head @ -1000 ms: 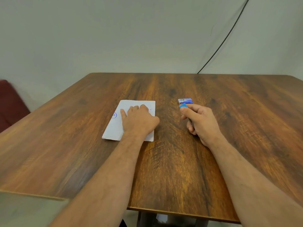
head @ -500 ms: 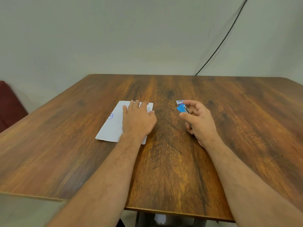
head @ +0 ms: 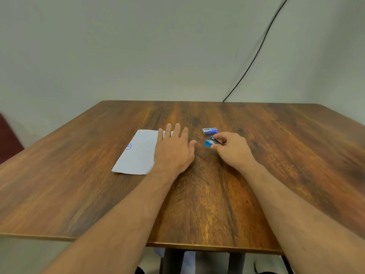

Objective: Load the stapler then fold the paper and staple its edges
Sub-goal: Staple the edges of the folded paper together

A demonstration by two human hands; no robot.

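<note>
A white sheet of paper (head: 138, 153) with a small blue mark lies flat on the wooden table (head: 217, 204). My left hand (head: 173, 149) rests flat with straight fingers over the paper's right edge. A small blue stapler (head: 210, 142) with a metal part showing is pinched by the fingers of my right hand (head: 233, 150), just above the tabletop. Just behind the stapler a small blue box of staples (head: 210, 130) sits on the table.
A black cable (head: 254, 56) runs down the wall to the table's back edge. A dark red seat (head: 8, 139) shows at the far left. The table's near edge (head: 197, 245) crosses the lower frame.
My left hand has slid right, off most of the paper, with fingers spread. My right hand has turned the stapler so more of its blue body shows.
</note>
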